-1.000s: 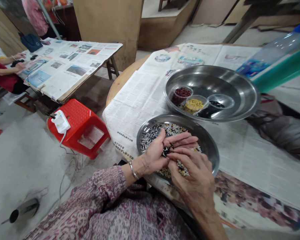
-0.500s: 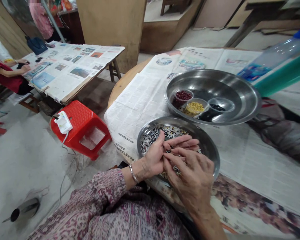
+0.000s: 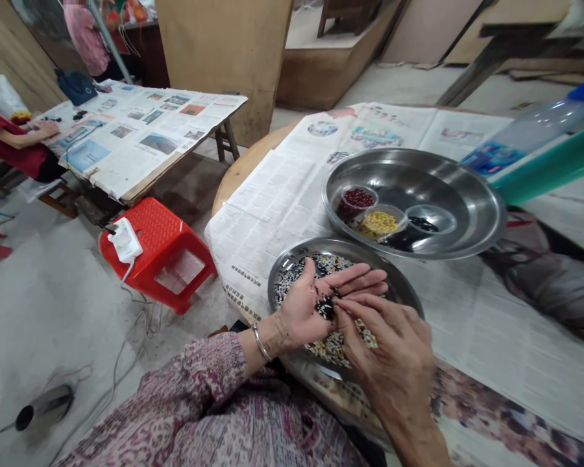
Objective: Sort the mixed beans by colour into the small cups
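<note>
My left hand (image 3: pixel 311 301) is palm up with its fingers stretched out, holding a little heap of small black grains (image 3: pixel 325 307) in the palm. The thumb and fingertips of my right hand (image 3: pixel 387 340) are pinched together at the edge of this heap. What is between them is too small to make out. Beneath both hands is a steel bowl (image 3: pixel 411 295) of mixed white, black and yellow grains (image 3: pixel 328 350), partly hidden. Behind it, a wider steel basin (image 3: pixel 472 188) contains clear cups of red grains (image 3: pixel 359 197), yellow grains (image 3: pixel 380 222) and black grains (image 3: pixel 423 224).
Newspaper (image 3: pixel 272 201) covers the round table. A plastic bottle (image 3: pixel 525 133) and a green object (image 3: pixel 555 162) lie to the right, above a grey bag (image 3: pixel 555 272). A red stool (image 3: pixel 156 227) bears a power strip (image 3: pixel 124 240). Another person (image 3: pixel 12 139) sits at the far table (image 3: pixel 126 152).
My left palm has opened flatter, and the heap of black grains now shows. My right hand has drawn slightly right and down, still pinched.
</note>
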`<state>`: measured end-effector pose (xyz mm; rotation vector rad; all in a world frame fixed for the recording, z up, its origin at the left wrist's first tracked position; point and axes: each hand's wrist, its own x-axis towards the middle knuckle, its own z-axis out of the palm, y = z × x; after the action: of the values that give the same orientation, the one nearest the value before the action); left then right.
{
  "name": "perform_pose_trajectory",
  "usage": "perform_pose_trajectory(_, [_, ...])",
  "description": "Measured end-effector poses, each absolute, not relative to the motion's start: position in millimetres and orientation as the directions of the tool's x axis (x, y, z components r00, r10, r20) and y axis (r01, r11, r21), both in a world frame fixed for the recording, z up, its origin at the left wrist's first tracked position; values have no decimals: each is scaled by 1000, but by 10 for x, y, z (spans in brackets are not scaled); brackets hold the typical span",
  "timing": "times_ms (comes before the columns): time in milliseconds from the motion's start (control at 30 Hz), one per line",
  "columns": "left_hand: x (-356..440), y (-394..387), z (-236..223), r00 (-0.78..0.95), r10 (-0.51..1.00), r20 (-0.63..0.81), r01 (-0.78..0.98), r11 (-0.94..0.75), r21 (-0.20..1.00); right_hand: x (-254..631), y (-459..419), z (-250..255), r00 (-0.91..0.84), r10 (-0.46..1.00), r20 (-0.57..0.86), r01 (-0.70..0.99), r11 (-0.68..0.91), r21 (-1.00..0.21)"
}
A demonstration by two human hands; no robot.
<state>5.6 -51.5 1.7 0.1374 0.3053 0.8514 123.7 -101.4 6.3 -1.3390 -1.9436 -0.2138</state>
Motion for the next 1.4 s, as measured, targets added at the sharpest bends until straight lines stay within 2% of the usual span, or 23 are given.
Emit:
perform_pose_trajectory(267, [49, -499, 65, 588, 776, -229, -724, 631, 279, 1152, -1026, 145, -229, 749, 622, 893, 416, -171])
perform_pose_trajectory(667, [58, -485, 80, 570, 773, -279, -715, 634, 295, 1149, -1008, 114, -247, 753, 610, 863, 457, -215])
perform_pose_trajectory(1067, [88, -436, 61, 584, 760, -285, -694, 650, 311, 1132, -969, 185, -281, 759, 588, 881, 447, -156])
perform_pose_trajectory(1300, [83, -398, -19, 577, 762, -293, -699, 647, 306, 1140, -999, 222, -372, 773, 513, 865, 489, -110])
perform_pose_trajectory(1400, [60, -359, -29, 577, 765, -288, -702, 644, 305, 1239, -1056, 206, -414, 803, 429, 864, 495, -94])
